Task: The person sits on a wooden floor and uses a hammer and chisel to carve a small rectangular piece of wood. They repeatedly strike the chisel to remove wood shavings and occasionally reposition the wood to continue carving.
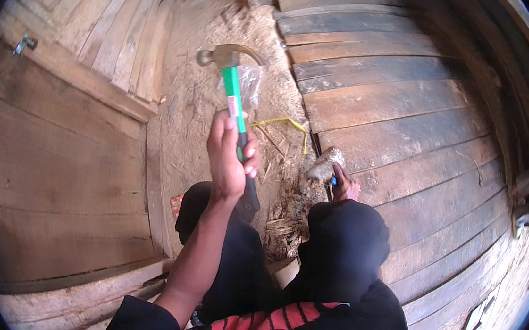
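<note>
Clearly enough, the hammer (234,88) stands raised in the middle, its dull brownish metal head at the far end, its shaft bright green and its grip black. The person's left hand (226,164) is closed round the shaft, thumb and fingers wrapped snugly. Near and to the right, the right hand (346,186) has its fingers bent beside a small blue thing (334,181) and a pale, rough lump (326,164); how firmly they grip cannot be told. Beneath lies crumbly, sawdust-coloured ground (191,61), with splintered wood scraps (287,225) near the knees, a bent yellow strap (291,123) and crinkled clear plastic (251,89) beyond. Weathered, straight-edged planks (399,108) spread right, smoother brown boards (66,150) left; between their edges, the ground strip leaves room around the hammer head.
</note>
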`<state>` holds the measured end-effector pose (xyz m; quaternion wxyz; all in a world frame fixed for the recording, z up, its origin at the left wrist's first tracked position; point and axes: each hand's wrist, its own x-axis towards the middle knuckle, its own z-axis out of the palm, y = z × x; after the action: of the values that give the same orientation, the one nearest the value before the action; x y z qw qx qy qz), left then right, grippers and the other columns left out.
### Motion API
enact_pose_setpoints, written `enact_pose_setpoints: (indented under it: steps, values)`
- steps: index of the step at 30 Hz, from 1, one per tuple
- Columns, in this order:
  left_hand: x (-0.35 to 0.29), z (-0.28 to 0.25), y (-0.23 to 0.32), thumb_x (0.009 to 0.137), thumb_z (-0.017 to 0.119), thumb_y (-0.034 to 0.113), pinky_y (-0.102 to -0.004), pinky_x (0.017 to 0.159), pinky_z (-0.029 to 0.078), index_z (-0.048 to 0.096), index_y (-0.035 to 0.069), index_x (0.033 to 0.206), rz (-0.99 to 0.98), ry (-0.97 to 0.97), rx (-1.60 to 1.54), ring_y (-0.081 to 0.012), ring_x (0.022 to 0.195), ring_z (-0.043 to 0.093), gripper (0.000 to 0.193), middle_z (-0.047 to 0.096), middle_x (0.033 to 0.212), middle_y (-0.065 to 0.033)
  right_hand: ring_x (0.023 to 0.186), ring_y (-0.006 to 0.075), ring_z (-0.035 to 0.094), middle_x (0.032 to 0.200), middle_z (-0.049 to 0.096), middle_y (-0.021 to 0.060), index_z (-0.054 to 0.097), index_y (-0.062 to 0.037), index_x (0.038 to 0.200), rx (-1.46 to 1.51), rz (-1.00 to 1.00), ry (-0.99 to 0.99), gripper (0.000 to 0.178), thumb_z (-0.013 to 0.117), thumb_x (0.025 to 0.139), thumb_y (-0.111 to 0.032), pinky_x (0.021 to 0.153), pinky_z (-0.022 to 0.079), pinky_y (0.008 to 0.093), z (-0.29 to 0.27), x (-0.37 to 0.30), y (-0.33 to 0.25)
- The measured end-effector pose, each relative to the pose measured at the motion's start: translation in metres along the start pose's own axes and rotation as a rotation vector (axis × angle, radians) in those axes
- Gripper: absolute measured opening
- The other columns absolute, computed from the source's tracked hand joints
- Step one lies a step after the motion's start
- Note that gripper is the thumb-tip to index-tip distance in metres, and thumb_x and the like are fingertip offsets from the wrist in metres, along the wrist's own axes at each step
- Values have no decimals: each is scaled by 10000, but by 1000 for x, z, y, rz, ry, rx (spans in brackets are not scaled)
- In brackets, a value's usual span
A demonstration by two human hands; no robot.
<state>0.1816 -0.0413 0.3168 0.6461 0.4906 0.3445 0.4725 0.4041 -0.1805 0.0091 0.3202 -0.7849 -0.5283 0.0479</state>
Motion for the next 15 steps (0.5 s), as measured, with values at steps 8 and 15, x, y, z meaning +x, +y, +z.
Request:
enact_pose_setpoints:
  steps: [8, 15]
  values:
    - [12, -33, 5, 1014, 314, 567, -215, 352, 307, 483, 116, 1130, -123, 41, -223, -53, 388, 333, 495, 416, 629, 12, 947, 383, 665, 1110, 671, 172, 601, -193, 1269, 36, 112, -112, 452, 644, 821, -151, 740, 530, 459, 14, -4, 39]
    - [3, -48, 17, 1019, 285, 567, -206, 333, 302, 491, 102, 1133, -98, 17, -231, -46, 369, 325, 522, 423, 626, 6, 826, 448, 650, 832, 665, 252, 671, -60, 956, 171, 368, -188, 286, 706, 864, -329, 680, 505, 462, 1, 56, 6]
